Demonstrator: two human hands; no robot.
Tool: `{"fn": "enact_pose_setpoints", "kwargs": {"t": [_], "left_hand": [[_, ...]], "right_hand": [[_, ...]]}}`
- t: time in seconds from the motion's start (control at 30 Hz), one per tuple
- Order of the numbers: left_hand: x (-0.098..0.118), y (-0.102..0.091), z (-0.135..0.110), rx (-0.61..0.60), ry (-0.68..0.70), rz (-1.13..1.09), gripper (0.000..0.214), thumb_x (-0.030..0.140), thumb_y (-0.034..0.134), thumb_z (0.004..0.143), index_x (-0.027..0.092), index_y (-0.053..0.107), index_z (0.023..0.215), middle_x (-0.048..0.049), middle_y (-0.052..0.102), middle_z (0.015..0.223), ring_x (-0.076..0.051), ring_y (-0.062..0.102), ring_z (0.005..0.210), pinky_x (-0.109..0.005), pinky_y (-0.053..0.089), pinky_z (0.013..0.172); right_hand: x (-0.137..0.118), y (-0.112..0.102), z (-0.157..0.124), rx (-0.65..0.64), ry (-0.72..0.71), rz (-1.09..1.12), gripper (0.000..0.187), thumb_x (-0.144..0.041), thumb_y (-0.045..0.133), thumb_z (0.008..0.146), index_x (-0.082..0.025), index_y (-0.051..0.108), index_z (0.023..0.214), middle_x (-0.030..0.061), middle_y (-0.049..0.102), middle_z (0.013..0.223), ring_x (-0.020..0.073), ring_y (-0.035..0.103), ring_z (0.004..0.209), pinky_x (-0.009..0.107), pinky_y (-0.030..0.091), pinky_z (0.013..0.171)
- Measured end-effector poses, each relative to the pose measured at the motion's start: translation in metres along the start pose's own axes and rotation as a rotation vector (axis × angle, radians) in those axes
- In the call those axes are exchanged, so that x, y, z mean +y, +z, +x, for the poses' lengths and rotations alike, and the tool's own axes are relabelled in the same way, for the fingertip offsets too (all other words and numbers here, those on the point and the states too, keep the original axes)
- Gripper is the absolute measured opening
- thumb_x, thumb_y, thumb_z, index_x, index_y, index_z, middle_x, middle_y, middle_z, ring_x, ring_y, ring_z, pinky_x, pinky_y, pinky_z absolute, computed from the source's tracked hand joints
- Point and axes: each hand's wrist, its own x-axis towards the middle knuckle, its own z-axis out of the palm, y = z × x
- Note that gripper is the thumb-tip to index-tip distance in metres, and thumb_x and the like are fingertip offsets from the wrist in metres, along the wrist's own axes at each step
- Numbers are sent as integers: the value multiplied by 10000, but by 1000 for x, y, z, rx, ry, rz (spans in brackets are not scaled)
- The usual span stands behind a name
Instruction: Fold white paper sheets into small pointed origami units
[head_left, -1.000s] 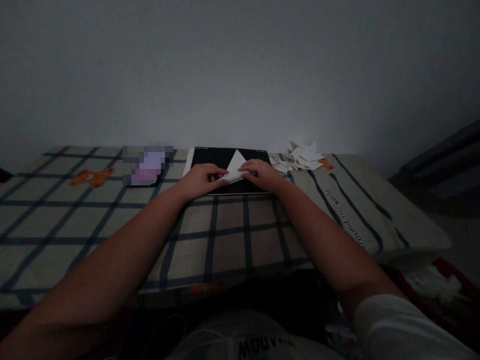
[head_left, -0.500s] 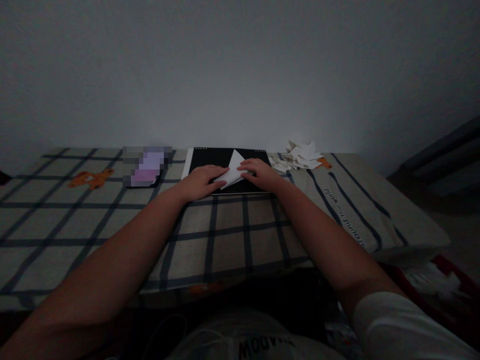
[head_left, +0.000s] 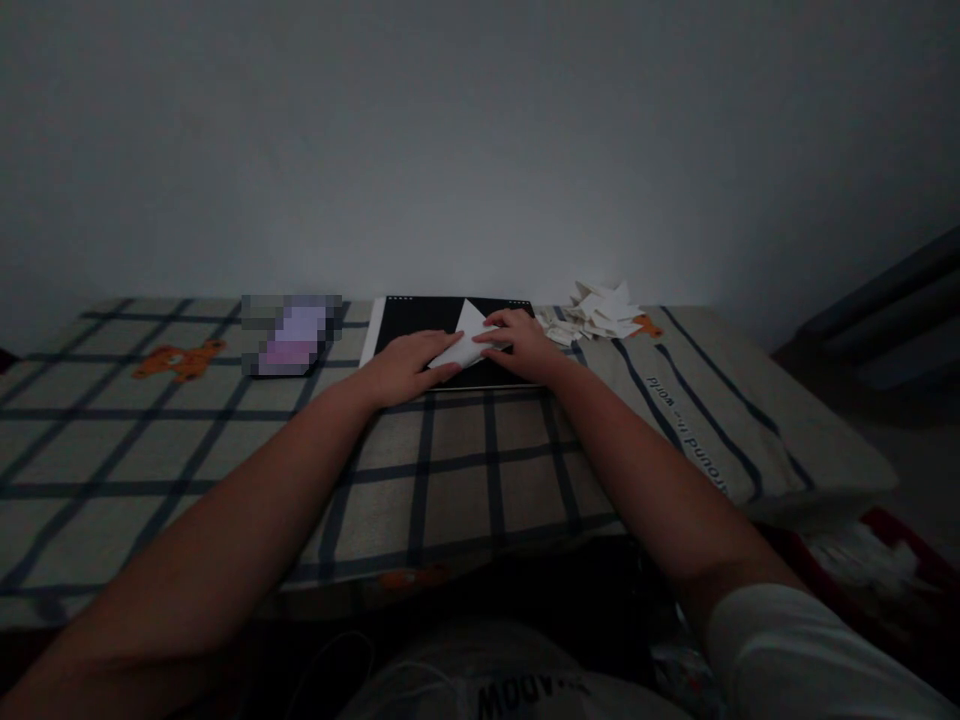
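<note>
A folded piece of white paper (head_left: 466,340) with a pointed top lies on a black flat pad (head_left: 420,316) that has punched holes along its far edge. My left hand (head_left: 414,366) grips the paper's lower left end, thumb on the near side and fingers on the far side. On the paper's right side, my right hand (head_left: 520,346) holds it between thumb and fingers. Both hands rest over the pad. The fingers cover part of the folds, so the near edge is only partly seen.
A heap of folded white paper pieces (head_left: 600,312) sits right of the pad. To the left lies a phone (head_left: 294,340), its screen blurred out. The checked tablecloth (head_left: 457,480) covers the table, which meets a grey wall (head_left: 465,150). A red container (head_left: 892,540) stands low at right.
The paper's lower left end has turned slightly upward and lies closer in under my left hand. My right fingers have shifted a little over the paper.
</note>
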Motion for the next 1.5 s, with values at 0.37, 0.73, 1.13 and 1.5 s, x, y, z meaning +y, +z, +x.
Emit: {"fn": "enact_pose_setpoints", "kwargs": {"t": [0.37, 0.73, 1.13, 1.5], "left_hand": [[11, -16, -1, -6, -13, 69, 668, 560, 432, 966, 133, 501, 1475, -145, 693, 1177, -295, 595, 1109, -416, 443, 993], [6, -1, 1, 6, 10, 68, 572, 548, 445, 967, 194, 600, 1388, -140, 601, 1380, -309, 517, 1298, -472, 383, 1108], [18, 4, 0, -73, -166, 228, 670, 624, 437, 960, 230, 470, 1502, -142, 409, 1590, -345, 400, 1436, -491, 330, 1141], [23, 1, -2, -12, -173, 288, 671, 616, 446, 960, 235, 447, 1512, -158, 448, 1549, -381, 429, 1378, -542, 332, 1099]], "right_hand": [[-5, -5, -1, -19, 40, -40, 286, -368, 588, 951, -275, 756, 1163, 96, 638, 1188, 271, 527, 1115, 445, 356, 952], [-9, 5, 0, -114, 37, -12, 356, -439, 520, 985, -274, 723, 1227, 106, 610, 1338, 284, 513, 1249, 490, 351, 1032], [-13, 8, 2, -40, 52, -45, 434, -490, 594, 938, -285, 668, 1314, 108, 545, 1459, 322, 464, 1330, 542, 348, 1066], [-13, 6, 4, -130, 15, 13, 432, -427, 557, 971, -250, 633, 1358, 112, 595, 1406, 276, 522, 1308, 470, 414, 1057]]}}
